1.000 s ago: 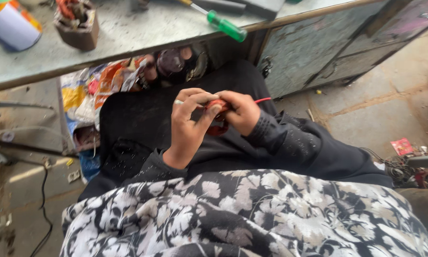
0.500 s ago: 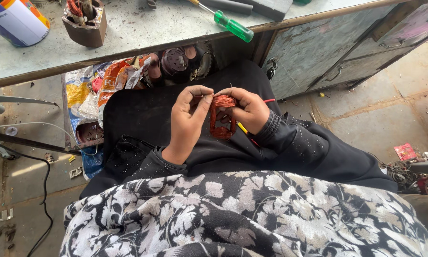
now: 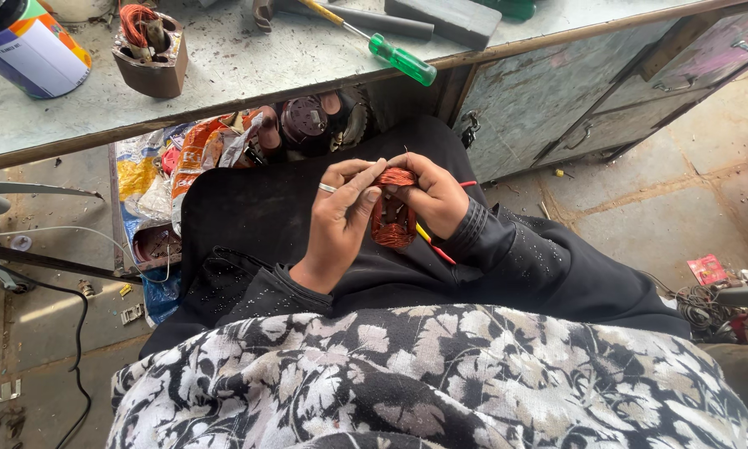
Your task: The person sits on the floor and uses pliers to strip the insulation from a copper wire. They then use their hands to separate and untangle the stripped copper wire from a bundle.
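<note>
Below workbench edge (image 3: 224,104), hands (image 3: 386,204) grip copper coil (image 3: 393,220).

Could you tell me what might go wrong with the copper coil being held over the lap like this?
The copper coil is pinched only by the fingertips of the left hand and right hand above the lap, so it could slip or its fine turns could loosen. The red and yellow leads hang loose and might snag.

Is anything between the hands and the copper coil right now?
Nothing visible. Both hands are already on the coil: the left hand has fingers at its top and left side, and the right hand grips its top right. It is held over the lap, apart from the bench above.
</note>
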